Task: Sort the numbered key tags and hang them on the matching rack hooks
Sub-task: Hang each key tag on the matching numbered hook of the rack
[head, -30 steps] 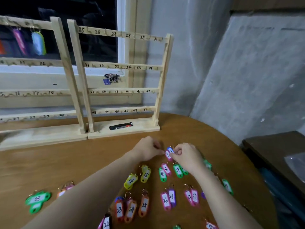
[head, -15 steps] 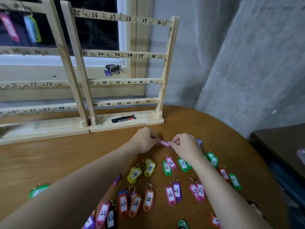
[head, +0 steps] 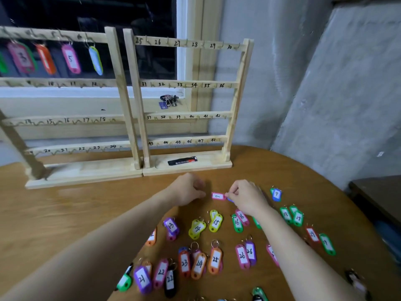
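A pink tag marked 7 is held just above the wooden table; my right hand pinches its right end, with a blue tag edge showing beneath the fingers. My left hand lies a short gap to the tag's left, fingers curled, with nothing visible in them. Behind stand two wooden racks: the left rack carries several hung tags on its top bar, and the right rack, numbered 25 to 48, has bare hooks. Several numbered tags lie in rows in front of my hands.
A black flat object lies on the right rack's base. A bunch of keys sits on the window sill behind the rack. The table's curved edge runs down the right side, beside a dark cabinet.
Both hands pinched the tag together before; now my left hand has come off it and only the right holds it. The view has tilted up and moved closer to the racks.
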`<action>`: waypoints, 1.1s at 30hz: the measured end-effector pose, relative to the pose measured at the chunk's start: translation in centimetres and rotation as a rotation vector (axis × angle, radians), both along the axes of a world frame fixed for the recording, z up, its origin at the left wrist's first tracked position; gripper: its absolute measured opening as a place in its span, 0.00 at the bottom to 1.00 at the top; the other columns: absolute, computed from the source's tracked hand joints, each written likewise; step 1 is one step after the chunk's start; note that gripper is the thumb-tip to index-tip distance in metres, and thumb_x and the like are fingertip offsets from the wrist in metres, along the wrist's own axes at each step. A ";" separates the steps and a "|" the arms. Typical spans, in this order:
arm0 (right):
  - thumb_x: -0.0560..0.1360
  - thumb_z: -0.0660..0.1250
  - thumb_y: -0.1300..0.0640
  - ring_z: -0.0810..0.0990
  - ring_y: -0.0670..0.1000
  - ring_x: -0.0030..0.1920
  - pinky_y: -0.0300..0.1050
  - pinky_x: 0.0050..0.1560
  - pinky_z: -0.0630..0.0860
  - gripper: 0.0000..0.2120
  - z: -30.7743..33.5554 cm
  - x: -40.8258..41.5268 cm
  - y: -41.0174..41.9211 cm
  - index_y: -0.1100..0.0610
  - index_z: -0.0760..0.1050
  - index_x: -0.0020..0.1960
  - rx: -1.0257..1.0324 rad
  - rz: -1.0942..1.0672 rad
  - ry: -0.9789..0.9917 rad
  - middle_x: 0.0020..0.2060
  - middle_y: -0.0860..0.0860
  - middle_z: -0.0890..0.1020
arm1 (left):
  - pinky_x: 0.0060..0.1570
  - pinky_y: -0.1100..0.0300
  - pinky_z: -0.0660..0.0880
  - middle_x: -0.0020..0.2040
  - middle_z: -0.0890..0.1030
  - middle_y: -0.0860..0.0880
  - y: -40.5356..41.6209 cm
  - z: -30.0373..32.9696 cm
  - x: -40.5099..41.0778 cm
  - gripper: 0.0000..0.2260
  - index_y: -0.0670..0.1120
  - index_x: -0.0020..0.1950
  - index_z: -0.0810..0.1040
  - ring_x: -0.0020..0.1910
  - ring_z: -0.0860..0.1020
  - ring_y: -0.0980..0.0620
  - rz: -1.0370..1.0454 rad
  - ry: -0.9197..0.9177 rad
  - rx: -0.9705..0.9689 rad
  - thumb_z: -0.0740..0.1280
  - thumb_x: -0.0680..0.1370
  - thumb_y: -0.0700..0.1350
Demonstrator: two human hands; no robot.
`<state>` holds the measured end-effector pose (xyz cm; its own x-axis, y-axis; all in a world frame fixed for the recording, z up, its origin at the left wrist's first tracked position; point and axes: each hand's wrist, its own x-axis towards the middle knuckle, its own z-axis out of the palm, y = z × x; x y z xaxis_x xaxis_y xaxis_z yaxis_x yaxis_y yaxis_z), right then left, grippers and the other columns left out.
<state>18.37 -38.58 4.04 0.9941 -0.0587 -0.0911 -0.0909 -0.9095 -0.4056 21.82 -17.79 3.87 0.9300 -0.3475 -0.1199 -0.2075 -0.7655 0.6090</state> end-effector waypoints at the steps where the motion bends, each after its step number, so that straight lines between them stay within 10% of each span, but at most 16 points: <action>1: 0.79 0.71 0.47 0.83 0.50 0.43 0.50 0.49 0.82 0.09 -0.1 -0.1 -0.1 0.52 0.82 0.46 0.002 -0.007 -0.002 0.40 0.48 0.85 | 0.51 0.62 0.70 0.53 0.80 0.50 -0.4 0.0 -0.1 0.16 0.47 0.64 0.80 0.51 0.77 0.52 -0.002 -0.004 -0.011 0.74 0.77 0.45; 15: 0.81 0.67 0.52 0.81 0.49 0.40 0.43 0.38 0.73 0.10 0.5 -0.1 -0.6 0.54 0.81 0.44 0.393 -0.096 -0.131 0.38 0.47 0.84 | 0.50 0.58 0.75 0.42 0.82 0.56 -1.0 -1.5 0.8 0.07 0.55 0.42 0.81 0.45 0.79 0.55 -0.102 -0.103 -0.014 0.70 0.78 0.44; 23: 0.82 0.66 0.57 0.81 0.45 0.40 0.38 0.41 0.74 0.09 2.5 -0.8 0.4 0.57 0.84 0.49 0.595 -0.138 -0.123 0.41 0.49 0.86 | 0.59 0.56 0.75 0.52 0.85 0.51 0.0 -0.8 0.4 0.10 0.51 0.58 0.81 0.54 0.79 0.54 -0.138 -0.029 -0.051 0.73 0.77 0.44; 33: 0.82 0.65 0.55 0.82 0.48 0.45 0.41 0.46 0.78 0.08 3.8 -2.1 0.2 0.53 0.83 0.49 0.744 -0.161 -0.139 0.44 0.49 0.86 | 0.51 0.57 0.76 0.48 0.84 0.50 -1.1 -0.3 -0.4 0.04 0.50 0.49 0.85 0.49 0.79 0.51 -0.138 -0.160 0.027 0.70 0.78 0.46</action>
<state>16.25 -38.38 7.86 0.9837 -0.1758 -0.0385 -0.1028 -0.3731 -0.9221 21.47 -18.85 3.56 0.8817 -0.4716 0.0145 -0.4038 -0.7385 0.5400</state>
